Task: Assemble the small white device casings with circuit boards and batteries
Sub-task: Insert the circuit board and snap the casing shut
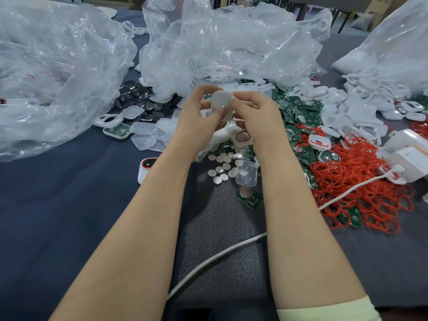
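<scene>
While pinched between left hand (196, 119), right hand (257, 117), casing (221, 101)

Both hands (222, 117) raised, fingertips pinched

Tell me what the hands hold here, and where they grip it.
A white casing, pinched between both hands: left hand on its left edge, right hand on its right edge.

We see soft, even light from above, with almost no shadows. White glare sits on the crumpled clear plastic bags (222, 42). The wide lens bends the edges, and the far background looks blurred.
</scene>
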`<state>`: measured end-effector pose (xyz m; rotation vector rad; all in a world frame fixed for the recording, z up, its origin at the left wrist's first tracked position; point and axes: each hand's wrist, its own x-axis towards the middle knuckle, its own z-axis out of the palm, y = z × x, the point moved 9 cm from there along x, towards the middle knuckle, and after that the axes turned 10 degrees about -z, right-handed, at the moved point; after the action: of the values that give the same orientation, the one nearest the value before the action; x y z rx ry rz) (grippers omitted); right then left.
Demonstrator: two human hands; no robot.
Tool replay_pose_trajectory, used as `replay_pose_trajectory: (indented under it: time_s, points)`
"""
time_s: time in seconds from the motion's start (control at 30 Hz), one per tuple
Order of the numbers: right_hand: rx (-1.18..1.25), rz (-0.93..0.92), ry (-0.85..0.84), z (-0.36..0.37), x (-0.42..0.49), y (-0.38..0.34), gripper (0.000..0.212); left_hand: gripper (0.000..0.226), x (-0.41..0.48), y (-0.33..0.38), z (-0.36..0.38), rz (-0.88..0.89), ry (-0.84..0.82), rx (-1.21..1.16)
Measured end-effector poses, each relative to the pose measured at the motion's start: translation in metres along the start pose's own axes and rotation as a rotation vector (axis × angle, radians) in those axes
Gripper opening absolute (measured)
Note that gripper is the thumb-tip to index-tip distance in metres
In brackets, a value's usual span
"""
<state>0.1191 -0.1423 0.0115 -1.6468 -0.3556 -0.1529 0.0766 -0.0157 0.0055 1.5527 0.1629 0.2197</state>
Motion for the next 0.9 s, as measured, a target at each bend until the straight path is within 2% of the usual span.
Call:
replay_pose_trajectory:
  time_s: [0.07,0.17,0.27,0.43,0.53,0.73,0.9]
  points:
    - [0.000,-0.003,-0.033,0.003,-0.001,-0.002,0.010,0.021,0.001,-0.002,-0.004,-0.024,0.017,-0.084]
    - [-0.136,-0.008,-0.154,0.010,-0.003,-0.003,0.018,0.021,0.000,-0.003,-0.008,-0.052,0.006,-0.238]
    - [-0.174,-0.049,-0.154,0.009,-0.003,-0.007,0.022,0.021,-0.001,-0.004,-0.003,-0.062,-0.026,-0.301]
    - [-0.149,-0.037,-0.098,0.014,-0.005,-0.006,0.004,0.022,0.001,-0.005,-0.001,-0.051,-0.010,-0.279]
    - [-0.109,-0.018,-0.108,0.015,-0.003,-0.003,0.003,0.022,0.001,-0.005,-0.003,-0.053,-0.011,-0.278]
    - [-0.105,0.007,-0.086,0.011,-0.001,0.004,0.019,0.016,0.000,-0.004,0.001,-0.065,-0.036,-0.245]
    - [0.003,0.076,-0.026,0.003,-0.001,0.011,0.012,0.031,-0.004,0.000,0.010,-0.061,-0.151,-0.214]
